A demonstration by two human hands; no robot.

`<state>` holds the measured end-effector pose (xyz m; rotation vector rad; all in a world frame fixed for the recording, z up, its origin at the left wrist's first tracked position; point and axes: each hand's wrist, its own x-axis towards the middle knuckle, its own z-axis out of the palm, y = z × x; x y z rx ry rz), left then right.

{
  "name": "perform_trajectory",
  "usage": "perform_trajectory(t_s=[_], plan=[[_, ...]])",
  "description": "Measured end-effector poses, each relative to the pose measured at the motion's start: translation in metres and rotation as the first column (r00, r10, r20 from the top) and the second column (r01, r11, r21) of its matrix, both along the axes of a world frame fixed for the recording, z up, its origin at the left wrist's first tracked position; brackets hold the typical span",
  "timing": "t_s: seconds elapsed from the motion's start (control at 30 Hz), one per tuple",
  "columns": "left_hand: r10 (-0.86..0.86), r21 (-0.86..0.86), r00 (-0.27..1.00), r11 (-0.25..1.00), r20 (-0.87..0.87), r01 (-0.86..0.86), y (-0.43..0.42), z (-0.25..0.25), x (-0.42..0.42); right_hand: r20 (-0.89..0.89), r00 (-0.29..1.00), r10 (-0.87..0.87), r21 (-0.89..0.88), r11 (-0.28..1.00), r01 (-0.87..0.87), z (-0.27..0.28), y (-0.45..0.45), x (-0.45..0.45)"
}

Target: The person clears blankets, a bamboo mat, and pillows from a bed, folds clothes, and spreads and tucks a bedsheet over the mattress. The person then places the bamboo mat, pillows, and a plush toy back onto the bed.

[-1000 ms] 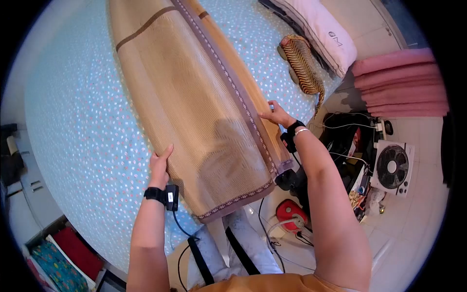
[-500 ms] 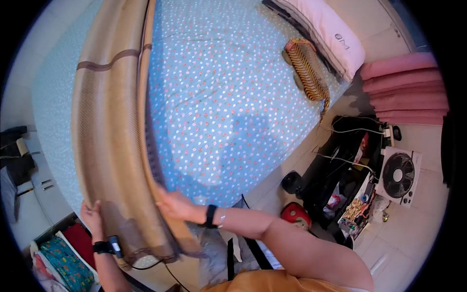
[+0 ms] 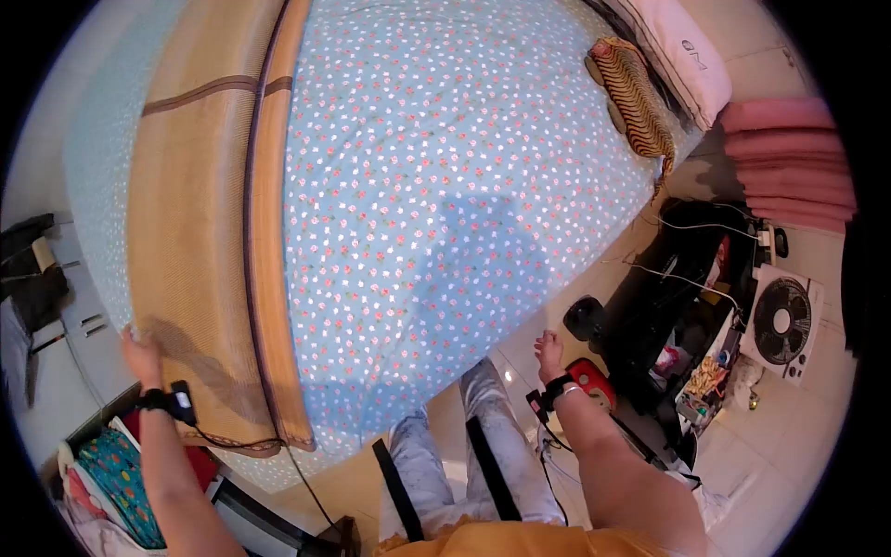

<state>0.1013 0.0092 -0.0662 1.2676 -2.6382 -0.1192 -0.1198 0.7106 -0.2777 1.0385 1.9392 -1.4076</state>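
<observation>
A folded tan woven mat [image 3: 190, 213] with brown borders lies lengthwise along the left part of the bed's blue floral sheet [image 3: 399, 213]. My left hand [image 3: 142, 356] is at the mat's left edge near its lower end; whether the fingers grip the edge is too small to tell. Off the bed on the right, my right hand [image 3: 548, 351] hangs in the air near the bed's edge, fingers loosely curled and holding nothing visible. Both wrists carry black straps with small devices and cables.
A tiger-striped plush [image 3: 633, 97] and a pale pillow [image 3: 682, 56] lie at the upper right. Right of the bed are pink folded fabric [image 3: 789, 162], a black open bag [image 3: 691, 288], a box fan [image 3: 782, 321] and a red object [image 3: 591, 382]. An open drawer with cloths [image 3: 121, 478] is lower left.
The mat has moved from the bed's middle to its left side and now lies flatter. My right hand has let go of it and swung right; my left hand stays at its left edge.
</observation>
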Motion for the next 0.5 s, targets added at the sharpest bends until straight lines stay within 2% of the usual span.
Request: perform_trajectory(t_s=[0.03,0.07,0.1,0.13,0.17,0.2,0.23,0.27,0.3,0.33,0.37,0.43,0.47,0.5], plan=[[-0.105,0.069,0.987,0.991,-0.117,0.114,0.056,0.002,-0.028,0.136,0.981,-0.137,-0.06,0.987,0.147,-0.01,-0.011,-0.006],[-0.182,0.185,0.982,0.965,-0.045,0.187,0.106,0.006,-0.051,0.28,0.926,-0.254,-0.101,0.951,0.292,-0.022,-0.025,-0.013],[-0.166,0.339,0.986,0.929,0.029,0.146,0.15,-0.004,-0.061,0.285,0.928,-0.238,-0.125,0.951,0.283,-0.032,-0.038,-0.018],[-0.344,0.427,0.935,0.861,0.09,0.276,0.195,-0.006,-0.067,0.301,0.914,-0.273,-0.429,0.817,0.385,-0.04,-0.05,-0.02],[-0.512,0.528,0.852,0.757,0.113,0.385,0.241,-0.007,-0.072,0.331,0.894,-0.301,-0.677,0.584,0.447,-0.048,-0.06,-0.023],[-0.673,0.513,0.709,0.54,-0.212,0.667,0.277,-0.022,-0.065,0.364,0.866,-0.344,-0.663,0.557,0.5,-0.048,-0.069,-0.029],[-0.762,0.645,0.624,0.391,-0.173,0.656,0.309,-0.042,-0.06,0.371,0.866,-0.334,-0.673,0.546,0.499,-0.05,-0.074,-0.035],[-0.797,0.744,0.587,0.305,-0.142,0.594,0.344,-0.04,-0.068,0.224,0.939,-0.262,-0.723,0.601,0.34,-0.049,-0.078,-0.038],[-0.791,0.739,0.575,0.255,-0.212,0.624,0.373,-0.048,-0.071,0.073,0.981,-0.182,-0.739,0.651,0.176,-0.049,-0.076,-0.039],[-0.778,0.734,0.558,0.195,-0.288,0.65,0.399,-0.059,-0.07,0.155,0.971,-0.183,-0.723,0.649,0.237,-0.05,-0.072,-0.041],[-0.778,0.749,0.555,0.173,-0.294,0.639,0.423,-0.072,-0.07,0.233,0.952,-0.197,-0.694,0.653,0.305,-0.053,-0.059,-0.041],[-0.654,0.888,0.736,0.218,-0.176,0.406,0.466,-0.112,-0.077,0.119,0.985,-0.123,-0.685,0.709,0.171,-0.112,-0.032,-0.036],[-0.653,0.89,0.734,0.204,-0.186,0.408,0.49,-0.148,-0.076,0.244,0.942,-0.232,-0.665,0.667,0.336,-0.105,-0.035,-0.046],[-0.466,0.898,0.859,0.253,-0.212,0.359,0.515,-0.19,-0.067,0.367,0.87,-0.329,-0.625,0.606,0.493,-0.092,-0.039,-0.056]])
